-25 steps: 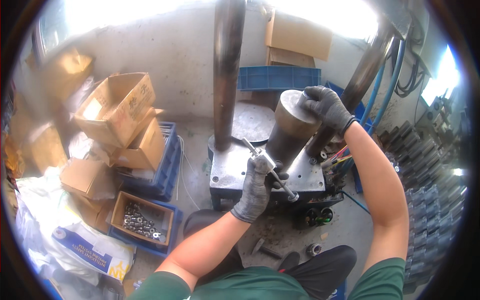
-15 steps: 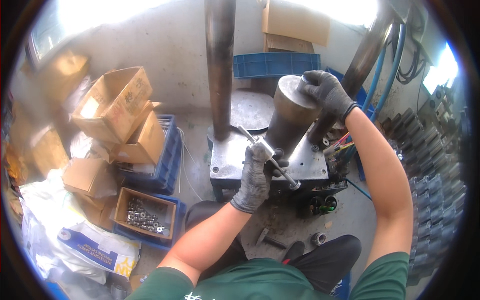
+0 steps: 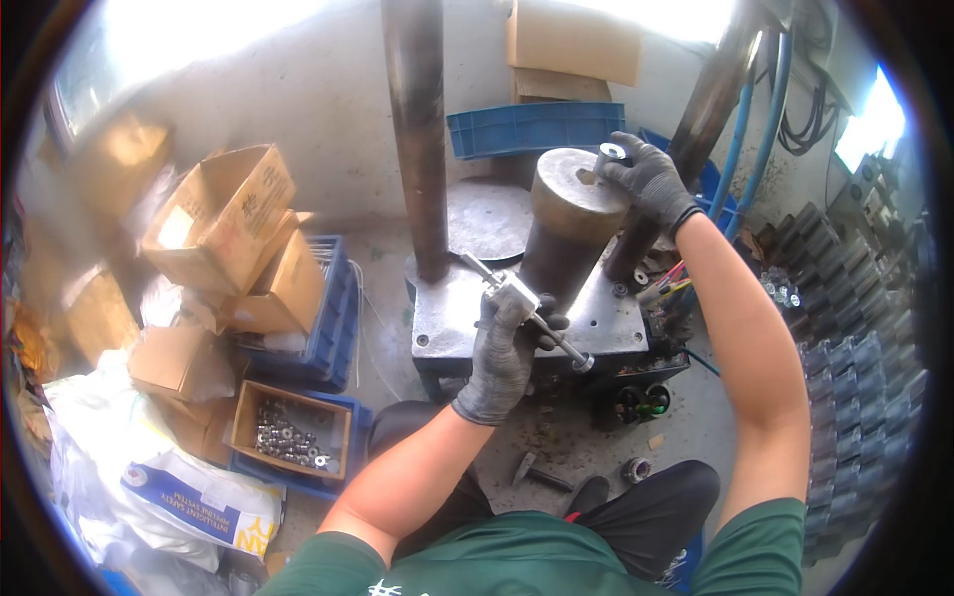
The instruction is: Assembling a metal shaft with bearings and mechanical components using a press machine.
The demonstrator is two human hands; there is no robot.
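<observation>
My left hand (image 3: 500, 363), gloved in dark grey, is closed around a metal rod with a pale block on it (image 3: 517, 298). The rod slants down to the right and ends in a round flanged head (image 3: 583, 364). My gloved right hand (image 3: 646, 179) pinches a small round metal piece with a central hole (image 3: 613, 151). That piece is tilted just above the flat top of a thick steel cylinder (image 3: 566, 184). A dark hole shows in the cylinder's top beside my fingertips. The cylinder stands on a metal machine base (image 3: 442, 333).
Two steel columns (image 3: 415, 139) flank the cylinder, with blue hoses (image 3: 775, 129) at the right. An open box of metal fittings (image 3: 343, 427) sits left of my knees. Stacked dark metal parts (image 3: 845, 427) line the right side. A hammer (image 3: 542, 477) lies on the floor.
My right hand has drawn the small metal piece slightly up off the cylinder's top and tilted it, exposing the hole. My left hand keeps its grip on the rod. The view shifts slightly.
</observation>
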